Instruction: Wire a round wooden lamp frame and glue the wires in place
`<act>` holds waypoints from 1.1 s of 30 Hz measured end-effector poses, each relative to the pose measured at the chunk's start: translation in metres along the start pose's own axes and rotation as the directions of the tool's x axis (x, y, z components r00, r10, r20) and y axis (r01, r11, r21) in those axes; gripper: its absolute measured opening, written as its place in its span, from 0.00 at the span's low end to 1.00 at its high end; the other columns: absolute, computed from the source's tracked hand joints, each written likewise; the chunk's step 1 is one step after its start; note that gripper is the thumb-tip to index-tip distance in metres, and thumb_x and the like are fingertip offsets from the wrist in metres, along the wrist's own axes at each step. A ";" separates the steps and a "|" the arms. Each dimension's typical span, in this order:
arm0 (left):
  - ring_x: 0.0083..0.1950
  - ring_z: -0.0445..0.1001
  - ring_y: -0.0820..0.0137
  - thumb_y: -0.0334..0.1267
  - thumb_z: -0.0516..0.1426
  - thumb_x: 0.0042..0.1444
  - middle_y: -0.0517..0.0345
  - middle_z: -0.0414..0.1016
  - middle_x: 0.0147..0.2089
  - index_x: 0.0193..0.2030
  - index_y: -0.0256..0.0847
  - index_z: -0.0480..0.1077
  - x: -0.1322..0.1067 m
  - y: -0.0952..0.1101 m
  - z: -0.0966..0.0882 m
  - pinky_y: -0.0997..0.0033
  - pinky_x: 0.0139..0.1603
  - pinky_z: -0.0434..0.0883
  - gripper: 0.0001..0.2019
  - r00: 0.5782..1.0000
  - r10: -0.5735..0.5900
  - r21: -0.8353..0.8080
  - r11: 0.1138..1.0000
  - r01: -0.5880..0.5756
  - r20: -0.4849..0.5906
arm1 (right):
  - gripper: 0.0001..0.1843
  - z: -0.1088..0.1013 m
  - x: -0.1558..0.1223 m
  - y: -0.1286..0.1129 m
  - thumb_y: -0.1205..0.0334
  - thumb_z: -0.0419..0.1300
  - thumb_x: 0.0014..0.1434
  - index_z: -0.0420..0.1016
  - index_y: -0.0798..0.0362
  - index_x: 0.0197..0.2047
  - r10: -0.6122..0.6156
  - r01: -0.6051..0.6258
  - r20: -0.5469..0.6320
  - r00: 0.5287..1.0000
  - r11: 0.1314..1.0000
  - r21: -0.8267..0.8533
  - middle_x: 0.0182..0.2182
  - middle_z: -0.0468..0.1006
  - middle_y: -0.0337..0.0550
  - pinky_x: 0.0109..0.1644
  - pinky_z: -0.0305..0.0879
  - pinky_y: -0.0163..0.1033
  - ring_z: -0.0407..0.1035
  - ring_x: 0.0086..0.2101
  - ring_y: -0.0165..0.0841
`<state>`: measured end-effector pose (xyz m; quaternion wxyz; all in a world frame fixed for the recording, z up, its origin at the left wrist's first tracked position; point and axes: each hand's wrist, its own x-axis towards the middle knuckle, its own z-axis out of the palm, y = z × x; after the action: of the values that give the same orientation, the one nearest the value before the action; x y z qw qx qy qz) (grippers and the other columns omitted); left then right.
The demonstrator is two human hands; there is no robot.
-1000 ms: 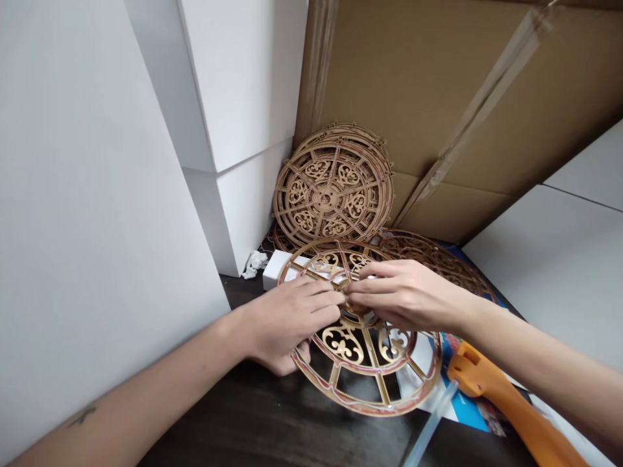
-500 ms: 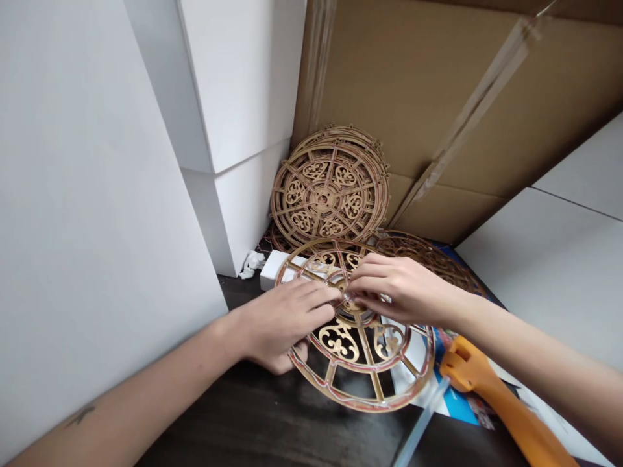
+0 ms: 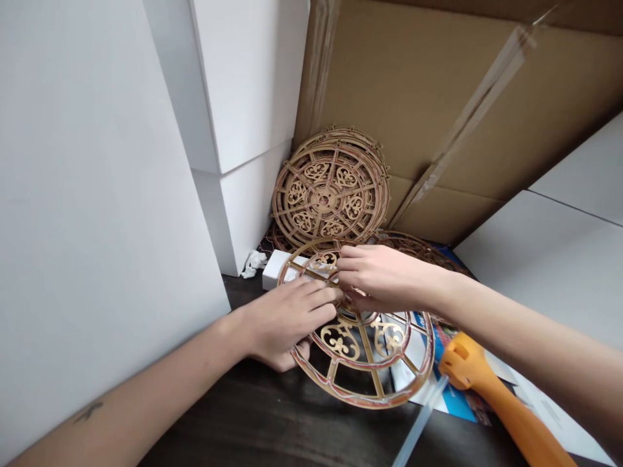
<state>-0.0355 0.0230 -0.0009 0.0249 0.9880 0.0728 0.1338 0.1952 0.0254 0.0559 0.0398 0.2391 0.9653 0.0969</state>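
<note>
A gold round openwork disc, with spokes, scrolls and reddish lines along its grooves, is held tilted above the dark tabletop. My left hand grips its left side, the thumb under the rim and the fingers reaching over towards the hub. At the hub, my right hand has its fingers bent and pinched together, hiding much of the centre. Whatever lies between those fingertips does not show. To the right of the disc lies an orange glue gun, a translucent glue stick poking out of it.
Similar discs lean in a stack against the cardboard behind. White panels stand at the left and right. A small white box and crumpled white paper sit behind my left hand; a printed sheet is under the glue gun.
My right hand has shifted slightly left and up over the hub, with its fingers more curled. My left hand and the disc have stayed nearly still.
</note>
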 end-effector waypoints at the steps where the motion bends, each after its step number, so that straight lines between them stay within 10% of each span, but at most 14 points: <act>1: 0.58 0.67 0.52 0.33 0.58 0.42 0.40 0.66 0.64 0.50 0.35 0.66 0.000 0.000 0.000 0.51 0.60 0.68 0.24 1.000 0.001 0.007 1.000 -0.001 0.004 | 0.04 0.000 0.003 0.000 0.69 0.60 0.57 0.71 0.54 0.30 -0.004 0.004 -0.013 1.000 1.000 -0.018 0.31 0.73 0.44 0.40 0.63 0.42 0.61 0.37 0.37; 7: 0.64 0.64 0.51 0.32 0.57 0.43 0.41 0.65 0.67 0.53 0.34 0.66 0.000 0.001 -0.001 0.51 0.64 0.65 0.26 1.000 -0.005 -0.051 0.999 0.006 0.017 | 0.06 -0.018 -0.001 0.002 0.67 0.56 0.65 0.74 0.55 0.37 0.050 -0.054 -0.045 0.998 0.994 -0.094 0.36 0.76 0.47 0.43 0.65 0.44 0.66 0.40 0.39; 10: 0.65 0.64 0.50 0.29 0.56 0.42 0.39 0.65 0.67 0.54 0.33 0.66 0.000 0.000 0.000 0.49 0.65 0.65 0.27 1.000 -0.009 -0.087 0.996 0.008 -0.007 | 0.13 -0.033 -0.047 -0.013 0.57 0.53 0.68 0.74 0.54 0.49 0.373 -0.384 -0.189 0.908 0.923 -0.020 0.45 0.78 0.50 0.50 0.67 0.48 0.69 0.47 0.42; 13: 0.66 0.64 0.51 0.28 0.56 0.42 0.38 0.65 0.66 0.56 0.33 0.64 -0.002 -0.004 0.003 0.48 0.66 0.65 0.29 0.999 0.014 -0.114 0.993 -0.019 -0.043 | 0.26 -0.027 -0.117 -0.056 0.40 0.50 0.67 0.73 0.52 0.52 0.883 -0.873 -0.197 0.427 0.459 0.166 0.47 0.79 0.52 0.46 0.71 0.50 0.74 0.44 0.45; 15: 0.66 0.64 0.50 0.28 0.55 0.43 0.37 0.65 0.66 0.57 0.33 0.63 -0.003 -0.006 0.005 0.48 0.65 0.66 0.30 0.997 0.029 -0.116 0.993 -0.036 -0.068 | 0.35 -0.005 -0.158 -0.091 0.32 0.50 0.62 0.73 0.55 0.53 0.988 -0.965 -0.011 0.152 0.151 0.214 0.45 0.80 0.56 0.43 0.73 0.51 0.76 0.42 0.48; 17: 0.66 0.65 0.50 0.28 0.56 0.43 0.37 0.65 0.66 0.59 0.33 0.62 -0.004 -0.007 0.007 0.47 0.65 0.66 0.31 0.996 0.038 -0.116 0.992 -0.048 -0.086 | 0.40 0.025 -0.183 -0.119 0.29 0.55 0.54 0.74 0.58 0.51 0.981 -0.974 0.178 0.072 0.031 0.223 0.49 0.79 0.62 0.43 0.74 0.51 0.76 0.44 0.53; 21: 0.67 0.64 0.51 0.28 0.56 0.46 0.37 0.65 0.66 0.60 0.33 0.62 -0.005 -0.006 0.006 0.47 0.65 0.66 0.31 0.995 0.036 -0.132 0.990 -0.049 -0.095 | 0.33 0.063 -0.191 -0.132 0.35 0.58 0.55 0.76 0.54 0.50 0.949 -0.934 0.267 0.170 0.069 0.350 0.47 0.80 0.56 0.51 0.72 0.53 0.75 0.47 0.51; 28: 0.66 0.65 0.53 0.28 0.55 0.46 0.37 0.65 0.66 0.60 0.32 0.62 -0.006 -0.005 0.004 0.51 0.64 0.66 0.30 0.995 0.024 -0.119 0.992 -0.036 -0.101 | 0.27 0.050 -0.225 -0.127 0.38 0.65 0.51 0.78 0.46 0.48 0.948 -0.671 0.282 0.151 -0.112 0.733 0.35 0.81 0.50 0.37 0.78 0.52 0.77 0.35 0.50; 33: 0.67 0.64 0.53 0.28 0.55 0.45 0.37 0.65 0.67 0.60 0.30 0.61 -0.006 -0.005 0.004 0.54 0.66 0.64 0.31 0.997 0.022 -0.088 0.996 -0.028 -0.076 | 0.36 0.048 -0.201 -0.134 0.29 0.62 0.51 0.75 0.47 0.51 0.634 -0.287 0.512 0.579 -0.429 0.856 0.36 0.80 0.52 0.32 0.77 0.47 0.76 0.29 0.43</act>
<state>-0.0405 0.0269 -0.0063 0.0646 0.9810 0.0553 0.1743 0.3178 -0.1767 -0.0121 -0.3106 0.5689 0.4713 -0.5982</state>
